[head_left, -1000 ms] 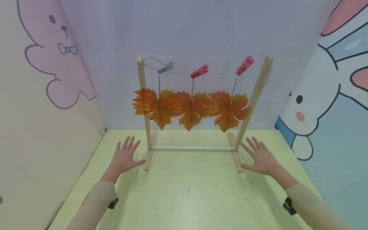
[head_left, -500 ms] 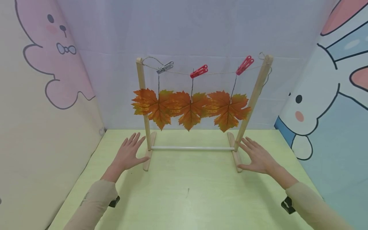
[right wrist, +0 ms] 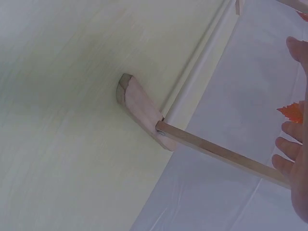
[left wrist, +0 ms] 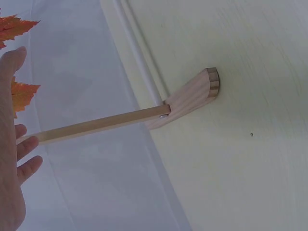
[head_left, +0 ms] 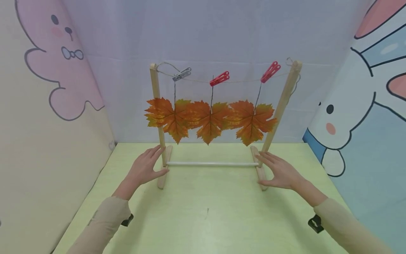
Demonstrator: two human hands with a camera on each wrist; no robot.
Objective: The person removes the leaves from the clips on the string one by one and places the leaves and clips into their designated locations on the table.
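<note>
Symmetrically, left hand (head_left: 144, 167) and right hand (head_left: 283, 173) near opposite wooden posts (head_left: 282, 102), fingers (left wrist: 30, 168) loosely spread, thumbs (head_left: 161, 173) inward.

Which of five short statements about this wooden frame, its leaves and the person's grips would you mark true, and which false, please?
1. Three leaves hang beneath three clothespins. True.
2. All three clothespins are red. False: the leftmost is grey and the other two are red.
3. The left grip is close to the left post, and the right grip is close to the right post. True.
4. The right grip holds a leaf. False: no leaf is in it; all of them hang above.
5. A white rod runs between the posts, lower than the leaves. True.
</note>
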